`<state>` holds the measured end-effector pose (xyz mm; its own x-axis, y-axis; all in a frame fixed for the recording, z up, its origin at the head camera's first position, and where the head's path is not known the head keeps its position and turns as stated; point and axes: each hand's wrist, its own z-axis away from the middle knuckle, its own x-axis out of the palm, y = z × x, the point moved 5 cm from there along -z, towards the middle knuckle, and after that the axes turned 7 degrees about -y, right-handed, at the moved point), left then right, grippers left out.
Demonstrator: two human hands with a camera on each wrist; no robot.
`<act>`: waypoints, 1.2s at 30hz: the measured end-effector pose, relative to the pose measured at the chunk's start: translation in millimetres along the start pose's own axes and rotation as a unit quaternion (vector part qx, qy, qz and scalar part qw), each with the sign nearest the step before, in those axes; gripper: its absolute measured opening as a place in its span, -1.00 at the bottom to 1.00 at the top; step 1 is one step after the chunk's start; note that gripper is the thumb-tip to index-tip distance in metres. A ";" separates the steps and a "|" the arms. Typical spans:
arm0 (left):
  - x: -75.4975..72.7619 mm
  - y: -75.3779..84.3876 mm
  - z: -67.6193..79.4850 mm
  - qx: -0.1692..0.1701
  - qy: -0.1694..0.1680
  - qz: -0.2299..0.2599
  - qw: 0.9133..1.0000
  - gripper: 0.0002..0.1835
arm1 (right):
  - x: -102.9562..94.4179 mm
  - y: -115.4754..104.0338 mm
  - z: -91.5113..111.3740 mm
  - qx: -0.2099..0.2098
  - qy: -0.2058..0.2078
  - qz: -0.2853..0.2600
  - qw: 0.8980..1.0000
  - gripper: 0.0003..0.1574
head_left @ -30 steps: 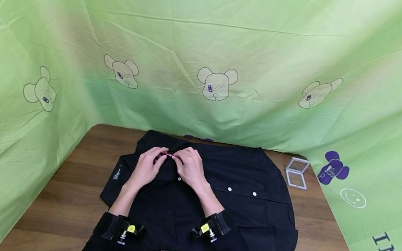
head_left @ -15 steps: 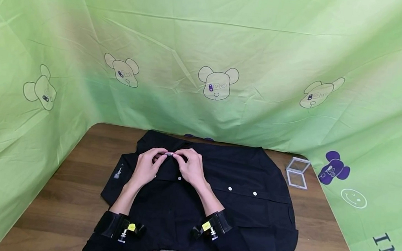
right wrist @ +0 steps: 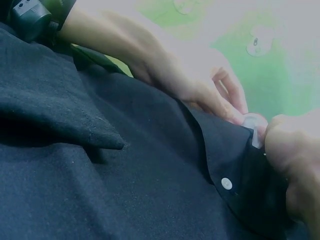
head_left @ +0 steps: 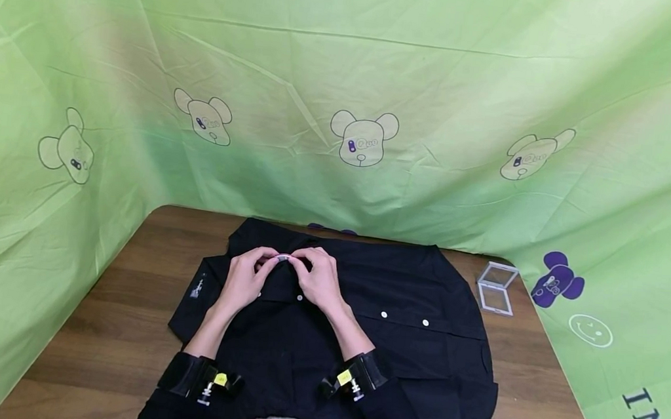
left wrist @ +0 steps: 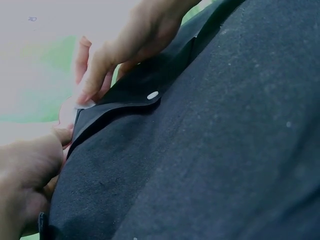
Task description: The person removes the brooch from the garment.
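Note:
A dark navy shirt (head_left: 418, 361) with white buttons (head_left: 384, 314) lies spread on the table. Both hands meet over its upper left part. Between their fingertips they pinch a small pale oval piece (head_left: 283, 257), like a badge, at a fold of the shirt. My left hand (head_left: 247, 275) grips its left end, my right hand (head_left: 319, 279) its right end. In the right wrist view the piece (right wrist: 254, 121) looks round and whitish, with a clear flap below it over the fabric edge. In the left wrist view a shirt button (left wrist: 152, 95) shows close by the hands.
An open clear hinged case (head_left: 495, 298) stands on the wooden table (head_left: 107, 323) to the right of the shirt. A small printed label (head_left: 197, 288) shows on the shirt's left sleeve. Green printed cloth (head_left: 360, 198) hangs around the table's back and sides.
The piece has turned from a thin reddish-white edge to a pale oval face between the fingertips. A button beside the left hand has come into sight. The last half second shows hardly any movement.

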<state>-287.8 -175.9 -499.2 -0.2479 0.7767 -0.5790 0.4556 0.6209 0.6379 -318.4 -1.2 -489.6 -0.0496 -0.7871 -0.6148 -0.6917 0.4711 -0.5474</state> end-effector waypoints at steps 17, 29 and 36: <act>-5.1 5.4 -1.7 -0.001 0.015 -0.022 1.000 -0.89 | 2.7 -4.6 -1.6 0.025 -0.023 0.031 0.999 -0.79; -4.5 1.0 -1.0 -0.038 0.006 0.005 0.999 -0.86 | 3.4 -2.1 -0.6 0.048 -0.020 0.016 0.999 -0.80; -4.5 0.2 -2.0 -0.051 0.006 0.022 0.998 -0.84 | 3.3 0.1 -0.9 0.087 -0.022 -0.004 0.996 -0.79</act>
<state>-288.3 -179.1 -495.5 -0.2408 0.8043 -0.5433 0.3762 0.5933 0.7116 -319.3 -4.1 -491.2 -0.0099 -0.7751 -0.6317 -0.5559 0.5294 -0.6409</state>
